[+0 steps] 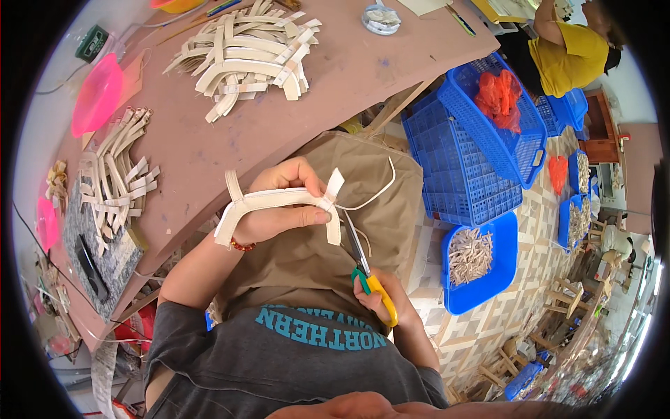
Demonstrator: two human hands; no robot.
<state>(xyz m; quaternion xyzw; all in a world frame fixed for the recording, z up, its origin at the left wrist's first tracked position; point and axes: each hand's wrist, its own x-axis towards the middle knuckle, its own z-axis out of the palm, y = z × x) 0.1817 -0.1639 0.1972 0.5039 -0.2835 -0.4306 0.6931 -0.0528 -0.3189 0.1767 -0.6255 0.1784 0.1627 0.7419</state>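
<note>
Near the pinkish-brown table (335, 84), above the khaki-covered lap (314, 262), a branched cream strap (276, 200) is pinched between the left hand's (264, 225) thumb and fingers, while green-and-yellow scissors (365, 266), gripped by the right hand's (398, 290) curled fingers, reach its right end beside a thin pale strand (382, 191).

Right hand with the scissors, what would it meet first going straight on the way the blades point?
Probably the cream strap in the left hand, near its crossed end; the scissors' tips sit close by, though depth leaves contact unclear.
</note>
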